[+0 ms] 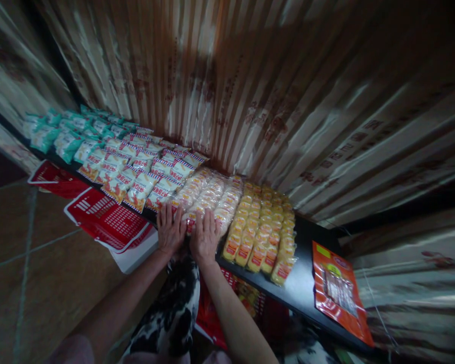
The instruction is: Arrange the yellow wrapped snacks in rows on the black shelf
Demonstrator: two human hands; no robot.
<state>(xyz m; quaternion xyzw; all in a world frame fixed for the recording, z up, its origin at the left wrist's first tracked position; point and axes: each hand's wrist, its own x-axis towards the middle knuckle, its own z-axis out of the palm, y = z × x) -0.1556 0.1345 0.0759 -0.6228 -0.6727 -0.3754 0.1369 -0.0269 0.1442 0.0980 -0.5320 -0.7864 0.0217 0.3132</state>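
Side by side, both my hands lie flat on the front of a group of clear-wrapped pale snack packs [202,191] on a black shelf [306,275]. My left hand [170,230] has its fingers stretched out at the packs' left front corner, close to white snack bags [140,174] with striped edges. My right hand [205,235] spreads its fingers over the front packs, near the rows of yellow wrapped snack packs [258,227]. Neither hand is wrapped round anything. What lies under the palms is hidden.
Teal snack bags [66,139] fill the shelf's far left. An orange pouch [339,285] lies at its right end. Red baskets [106,217] stand below the front edge, one with yellow packs in it. A pleated, printed curtain-like sheet [227,91] hangs behind the shelf.
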